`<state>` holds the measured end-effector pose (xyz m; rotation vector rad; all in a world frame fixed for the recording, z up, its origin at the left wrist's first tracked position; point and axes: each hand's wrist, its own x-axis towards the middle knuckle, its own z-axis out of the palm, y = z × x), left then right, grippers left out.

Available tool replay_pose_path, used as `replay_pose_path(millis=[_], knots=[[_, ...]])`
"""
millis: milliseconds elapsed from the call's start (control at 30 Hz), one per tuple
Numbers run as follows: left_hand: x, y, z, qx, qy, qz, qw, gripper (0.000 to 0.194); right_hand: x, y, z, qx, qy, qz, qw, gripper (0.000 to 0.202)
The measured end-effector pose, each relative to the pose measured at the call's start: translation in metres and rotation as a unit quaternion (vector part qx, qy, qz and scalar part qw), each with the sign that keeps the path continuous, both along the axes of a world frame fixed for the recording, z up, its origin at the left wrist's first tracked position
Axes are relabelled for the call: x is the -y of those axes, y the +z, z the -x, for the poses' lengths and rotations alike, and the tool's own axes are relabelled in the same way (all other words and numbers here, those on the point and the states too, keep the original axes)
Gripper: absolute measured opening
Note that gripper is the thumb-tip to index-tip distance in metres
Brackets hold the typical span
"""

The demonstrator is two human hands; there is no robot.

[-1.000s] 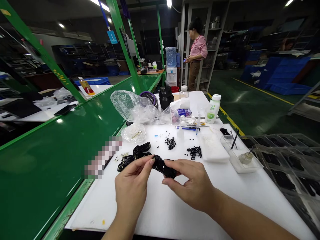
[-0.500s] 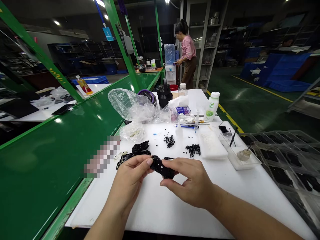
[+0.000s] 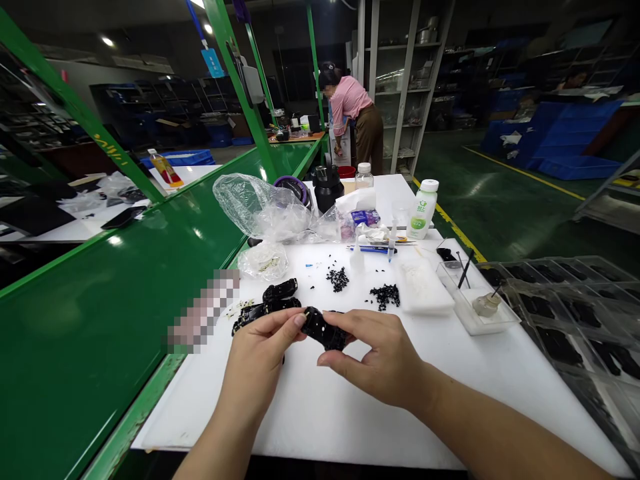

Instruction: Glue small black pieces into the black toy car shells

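Between my two hands, above the white tabletop (image 3: 320, 413), is a black toy car body (image 3: 320, 329) with small light spots along its side. My left hand (image 3: 267, 350) pinches its left end between thumb and forefinger. On the other end, the thumb and fingers of my right hand (image 3: 375, 353) are closed. More black car bodies (image 3: 270, 303) lie just behind my left hand, partly covered by it. Two piles of tiny black parts, a left pile (image 3: 338, 279) and a right pile (image 3: 385, 296), lie beyond my hands.
At right stand a white foam block (image 3: 425, 290), a clear tray (image 3: 487, 323) with tools and a small jar, and compartment trays (image 3: 560, 343) of black parts. Plastic bags (image 3: 260, 207), a dark flask (image 3: 327, 187) and a white bottle (image 3: 423, 210) line the back. A co-worker (image 3: 355, 113) bends beyond.
The car body stays between both hands, tipped slightly, with its right end drawn a little left. In the background the co-worker has bent down lower and shifted left.
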<state>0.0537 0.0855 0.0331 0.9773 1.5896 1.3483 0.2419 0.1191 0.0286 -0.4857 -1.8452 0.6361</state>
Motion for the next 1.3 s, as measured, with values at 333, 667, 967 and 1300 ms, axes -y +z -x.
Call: replay_pose_path(millis=[333, 667, 967, 1300], knots=[[-0.001, 0.01, -0.001, 0.186, -0.081, 0.012, 0.979, 0.022, 0.001, 0.002, -0.003, -0.034, 0.049, 0.081, 0.995, 0.033], [0.003, 0.007, -0.002, 0.217, -0.041, 0.023, 0.975, 0.023, -0.001, 0.0, -0.002, -0.018, 0.051, 0.108, 0.993, 0.033], [0.014, 0.016, 0.014, 0.112, -0.09, -0.009, 0.99, 0.031, -0.004, 0.001, -0.004, -0.001, 0.075, 0.21, 0.975, 0.035], [0.035, 0.018, 0.035, -0.487, -0.229, -0.211, 0.816, 0.033, -0.01, -0.003, -0.008, 0.141, 0.181, 0.263, 0.937, 0.052]])
